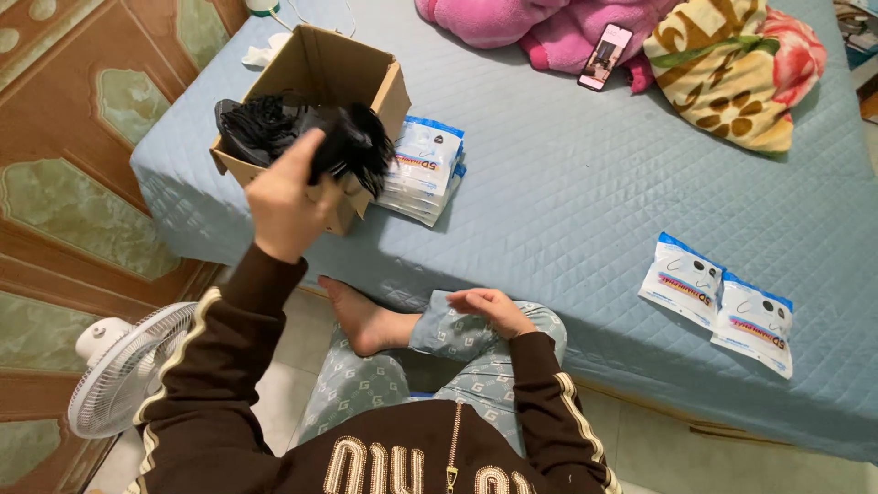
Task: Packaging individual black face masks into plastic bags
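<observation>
A: Left hand (285, 203) is up over the box (315, 69), fingers closed around a bunch of black masks (352, 144).

B: Yes, a firm grip. The bunch hangs from the fist at the box's near right corner, partly over the rim. More black masks sit inside, on the left.

A: And the right hand (491, 308)?

B: Down on the lap, resting on the patterned trouser knee. Fingers loosely curled, palm down. I can't make out anything in it.

A: The box stands on the bed (567, 183), at its near left corner, flaps open.

B: Just right of it, touching or nearly so, a stack of packets (423, 169), white with blue tops.

A: Two more packets (718, 302) lie flat side by side near the bed's front edge, well apart from the box, off to the right.

B: Far side of the bed: a phone (604, 57) leaning on a pink blanket (540, 23), and a flowered yellow blanket (732, 69) beside that.

A: The person sits low by the bed, one bare foot (361, 320) tucked against its edge, between the two hands.

B: A white fan (123, 366) stands on the floor by the left elbow, next to the wooden wall panel.
</observation>
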